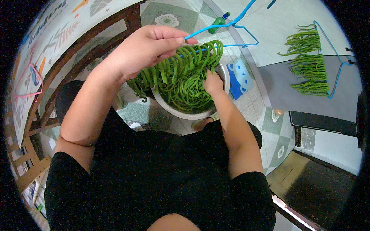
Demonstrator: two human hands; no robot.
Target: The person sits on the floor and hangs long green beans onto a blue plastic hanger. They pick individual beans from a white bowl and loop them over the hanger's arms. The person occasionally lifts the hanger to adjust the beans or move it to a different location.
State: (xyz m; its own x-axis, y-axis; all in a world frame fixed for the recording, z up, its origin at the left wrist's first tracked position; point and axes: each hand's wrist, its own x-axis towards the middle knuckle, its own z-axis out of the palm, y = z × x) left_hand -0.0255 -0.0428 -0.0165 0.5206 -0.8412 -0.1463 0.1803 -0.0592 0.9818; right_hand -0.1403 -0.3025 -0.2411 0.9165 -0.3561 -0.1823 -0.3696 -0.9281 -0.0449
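My left hand (154,46) is closed on the upper arm of a blue clothes hanger (210,28), holding it tilted above a metal basin (178,113). Looped over the hanger's lower bar is a row of long green beans (162,75), their ends dangling toward the basin. A tangled heap of the same beans (187,94) fills the basin. At the basin's right side, my right hand (213,83) reaches down with its fingers bent round some beans at the heap's edge; the fingertips are partly hidden among them.
On the right wall hangs a second blue hanger (334,73) draped with green beans (308,69). A green bottle (218,25) stands past the basin, and a blue bear-print item (238,79) lies beside it. Brown wooden furniture (133,19) and a pink hanger (36,82) are at left.
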